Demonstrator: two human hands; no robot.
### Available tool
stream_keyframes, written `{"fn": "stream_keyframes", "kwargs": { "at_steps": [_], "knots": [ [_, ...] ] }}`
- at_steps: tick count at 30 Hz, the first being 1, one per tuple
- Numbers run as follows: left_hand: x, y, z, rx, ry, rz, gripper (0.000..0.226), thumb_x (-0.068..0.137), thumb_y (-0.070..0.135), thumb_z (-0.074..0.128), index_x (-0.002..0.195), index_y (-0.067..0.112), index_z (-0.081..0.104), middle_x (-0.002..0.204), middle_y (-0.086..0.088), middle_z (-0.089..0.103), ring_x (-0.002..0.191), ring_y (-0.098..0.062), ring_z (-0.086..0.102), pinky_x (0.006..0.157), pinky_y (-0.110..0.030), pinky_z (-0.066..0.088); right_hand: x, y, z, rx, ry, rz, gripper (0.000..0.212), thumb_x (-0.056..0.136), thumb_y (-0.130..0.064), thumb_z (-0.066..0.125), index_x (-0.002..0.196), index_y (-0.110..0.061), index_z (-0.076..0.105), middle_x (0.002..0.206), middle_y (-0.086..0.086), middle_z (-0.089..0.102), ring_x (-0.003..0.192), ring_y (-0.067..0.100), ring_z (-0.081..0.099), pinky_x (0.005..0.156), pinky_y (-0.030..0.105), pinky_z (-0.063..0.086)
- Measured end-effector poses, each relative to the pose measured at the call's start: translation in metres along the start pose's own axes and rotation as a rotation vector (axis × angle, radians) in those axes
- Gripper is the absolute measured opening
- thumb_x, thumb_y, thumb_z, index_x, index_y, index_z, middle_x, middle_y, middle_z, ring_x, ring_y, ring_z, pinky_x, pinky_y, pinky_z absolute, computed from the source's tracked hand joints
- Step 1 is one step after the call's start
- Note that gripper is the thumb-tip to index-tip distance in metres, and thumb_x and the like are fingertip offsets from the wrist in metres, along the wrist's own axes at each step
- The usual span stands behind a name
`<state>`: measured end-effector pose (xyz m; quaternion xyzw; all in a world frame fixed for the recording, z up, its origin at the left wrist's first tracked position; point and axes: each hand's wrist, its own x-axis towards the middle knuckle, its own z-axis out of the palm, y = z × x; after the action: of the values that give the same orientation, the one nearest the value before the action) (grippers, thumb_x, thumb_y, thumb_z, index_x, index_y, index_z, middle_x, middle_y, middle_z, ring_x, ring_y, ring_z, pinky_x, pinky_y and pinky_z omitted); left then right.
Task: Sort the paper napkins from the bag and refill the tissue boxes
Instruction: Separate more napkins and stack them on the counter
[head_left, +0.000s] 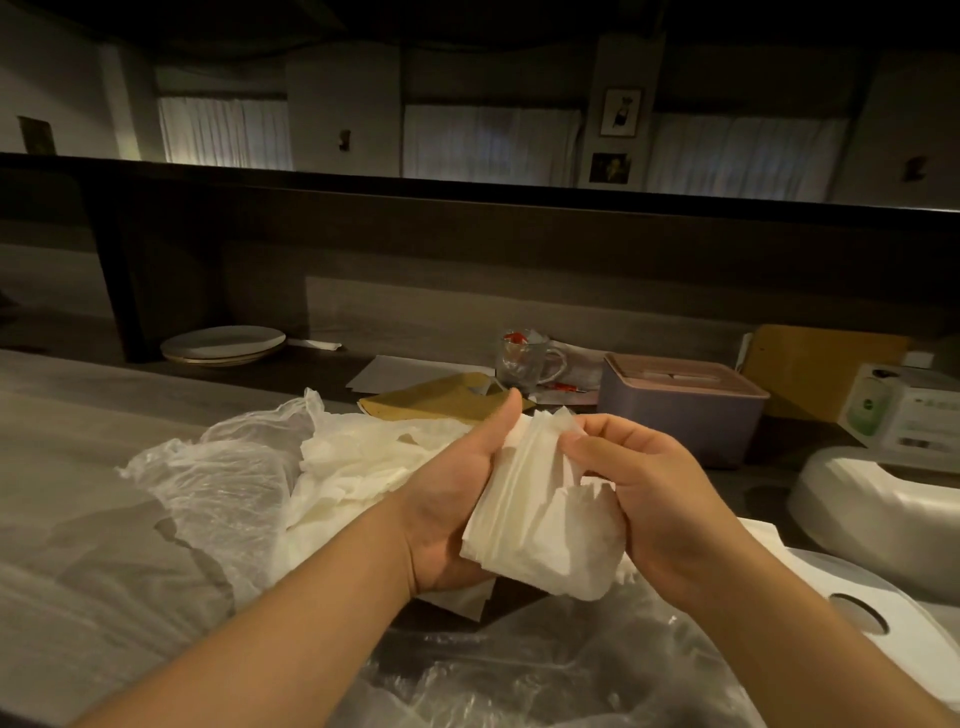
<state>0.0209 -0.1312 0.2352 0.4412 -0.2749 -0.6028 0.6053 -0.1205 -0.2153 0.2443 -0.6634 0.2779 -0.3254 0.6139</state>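
Left hand (457, 499) cradling soft white folded paper napkin stack (540, 514), thumb along top edge; right hand (639, 499) pinching its crinkled upper layers; crumpled translucent plastic bag (218, 478) beside

The left hand (457, 499) has its fingers hidden behind the napkin stack (540, 519) — the white lid (852, 618) runs off the right edge.

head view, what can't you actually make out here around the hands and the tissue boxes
- Pink tissue box, head view: its lid hides whether any napkins are inside.
- Napkin stack: sheet count unreadable, both hands cover its sides, left hand, right hand.
- White lid with oval hole: cut off by the right edge.
- Green-and-white carton: print too small and blurred.
- Glass mug: its contents are unclear in the dim light.
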Motion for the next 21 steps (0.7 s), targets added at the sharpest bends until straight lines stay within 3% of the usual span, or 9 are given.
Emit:
{"fn": "stream_keyframes", "kwargs": {
  "at_steps": [3,5,7,10,13,15,17,19,21],
  "knots": [
    [-0.004,-0.001,0.003,0.008,-0.053,-0.002,0.054,0.091,0.063,0.056,0.112,0.019,0.081,0.125,-0.015,0.071,0.118,-0.035,0.067,0.111,-0.051,0.046,0.002,0.003,0.003,-0.044,0.105,-0.041,0.017,0.097,-0.020,0.067,0.086,-0.027,0.078,0.087,-0.005,0.075,0.095,0.028,0.070,0.078,0.046,0.064],
    [-0.007,0.000,0.007,0.018,-0.033,0.000,0.046,0.084,0.045,0.069,0.120,0.017,0.075,0.116,-0.017,0.074,0.106,-0.035,0.071,0.105,-0.051,0.049,0.003,0.002,0.004,-0.085,0.155,-0.082,0.009,0.098,-0.027,0.066,0.096,-0.032,0.073,0.088,-0.011,0.073,0.094,0.017,0.067,0.067,0.028,0.058],
    [-0.008,0.001,0.009,0.029,0.010,0.011,0.049,0.077,0.037,0.071,0.122,0.018,0.064,0.102,-0.015,0.077,0.091,-0.032,0.075,0.095,-0.048,0.054,0.003,0.000,0.005,-0.133,0.212,-0.096,0.010,0.100,-0.039,0.060,0.105,-0.033,0.066,0.097,-0.012,0.068,0.094,0.014,0.063,0.069,0.022,0.051],
    [-0.008,0.004,0.010,-0.055,0.075,0.038,0.039,0.083,0.034,0.068,0.117,0.015,0.064,0.107,-0.018,0.077,0.103,-0.036,0.072,0.101,-0.051,0.051,0.007,-0.002,0.003,-0.182,0.236,-0.069,0.025,0.098,-0.054,0.052,0.103,-0.031,0.060,0.100,-0.007,0.065,0.094,0.017,0.063,0.082,0.032,0.056],
    [-0.008,0.007,0.004,-0.167,0.116,0.065,0.033,0.094,0.038,0.062,0.100,0.009,0.079,0.111,-0.021,0.075,0.115,-0.040,0.066,0.113,-0.055,0.042,0.005,-0.003,0.002,-0.311,0.125,-0.007,0.043,0.085,-0.073,0.051,0.099,-0.034,0.061,0.092,-0.009,0.068,0.089,0.016,0.066,0.084,0.037,0.058],
    [-0.010,0.009,0.003,-0.172,0.145,0.108,0.035,0.095,0.041,0.061,0.092,0.014,0.083,0.103,-0.019,0.077,0.104,-0.036,0.070,0.108,-0.054,0.047,0.001,-0.003,0.002,-0.368,0.039,-0.047,0.053,0.069,-0.080,0.052,0.093,-0.035,0.067,0.079,-0.012,0.070,0.082,0.011,0.065,0.080,0.034,0.056],
    [-0.012,0.013,0.004,-0.204,0.188,0.151,0.031,0.090,0.041,0.064,0.109,0.018,0.072,0.100,-0.018,0.078,0.093,-0.035,0.074,0.099,-0.052,0.054,-0.003,-0.003,0.001,-0.308,-0.042,-0.112,0.057,0.064,-0.079,0.053,0.087,-0.032,0.074,0.077,-0.008,0.070,0.076,0.012,0.062,0.079,0.033,0.053],
    [-0.013,0.015,0.005,-0.220,0.224,0.159,0.035,0.089,0.042,0.065,0.116,0.019,0.062,0.096,-0.016,0.078,0.080,-0.033,0.077,0.089,-0.048,0.058,-0.008,-0.004,0.001,-0.183,-0.109,-0.152,0.057,0.065,-0.075,0.054,0.092,-0.031,0.077,0.085,0.001,0.071,0.081,0.023,0.062,0.087,0.038,0.053],
    [-0.013,0.014,0.006,-0.210,0.239,0.173,0.031,0.094,0.043,0.063,0.112,0.017,0.062,0.082,-0.014,0.078,0.074,-0.030,0.075,0.080,-0.045,0.058,-0.012,-0.006,0.000,-0.099,-0.154,-0.177,0.052,0.064,-0.071,0.055,0.083,-0.030,0.078,0.087,-0.002,0.073,0.092,0.030,0.062,0.100,0.043,0.050]
  ]
}}
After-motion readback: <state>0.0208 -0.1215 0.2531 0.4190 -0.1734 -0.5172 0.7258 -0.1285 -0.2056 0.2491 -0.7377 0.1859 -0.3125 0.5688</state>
